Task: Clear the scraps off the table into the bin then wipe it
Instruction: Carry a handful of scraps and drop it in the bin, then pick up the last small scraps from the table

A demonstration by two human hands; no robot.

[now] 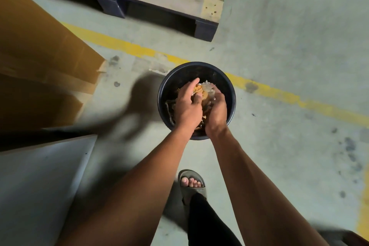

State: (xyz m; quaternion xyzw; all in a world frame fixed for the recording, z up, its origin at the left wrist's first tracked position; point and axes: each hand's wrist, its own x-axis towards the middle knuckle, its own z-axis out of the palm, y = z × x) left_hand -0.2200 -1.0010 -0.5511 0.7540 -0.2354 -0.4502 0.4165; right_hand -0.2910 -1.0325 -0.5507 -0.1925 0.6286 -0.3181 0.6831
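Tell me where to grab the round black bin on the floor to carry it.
Grip the round black bin by its open rim, from above on its right side. The rim there is bare, while both hands and the bunched scraps crowd the near edge.

Your two hands [199, 106] cover most of the crumpled orange and clear-plastic scraps [203, 91] and hide the near rim of the round black bin [199, 68]. Your brown cardboard box [40, 66] and grey tabletop corner [40, 175] run off the left edge, blurred. Bin contents stay too dark to identify.
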